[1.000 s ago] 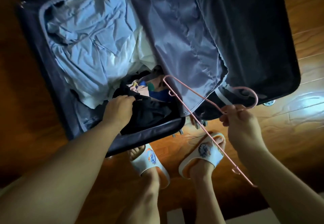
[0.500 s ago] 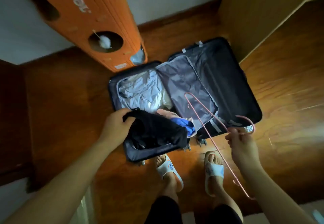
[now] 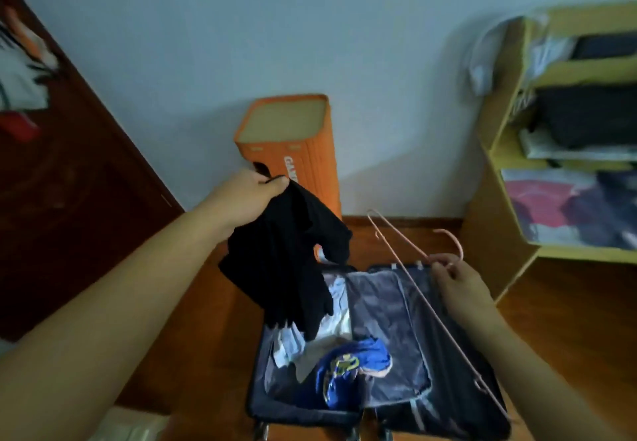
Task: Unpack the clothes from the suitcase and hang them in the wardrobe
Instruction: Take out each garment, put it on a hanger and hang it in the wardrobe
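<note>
My left hand (image 3: 246, 195) grips a black garment (image 3: 282, 261) by its top edge and holds it up in the air, hanging limp above the suitcase. My right hand (image 3: 462, 282) pinches a thin pink hanger (image 3: 418, 294) just below its hook, the hanger slanting down to the right over the case. The dark suitcase (image 3: 396, 330) lies open on the wooden floor below. In its left half lie a light blue garment (image 3: 336, 306) and a bright blue one (image 3: 351, 368).
An upright orange box (image 3: 293, 151) stands against the pale wall behind the case. A yellow wooden shelf unit (image 3: 510, 151) with folded clothes stands at the right. A dark red door (image 3: 69, 182) fills the left side.
My left hand has lifted the black garment out of the suitcase and up into the air. The view has risen from the floor to the wall and shelves. The hanger stays in my right hand.
</note>
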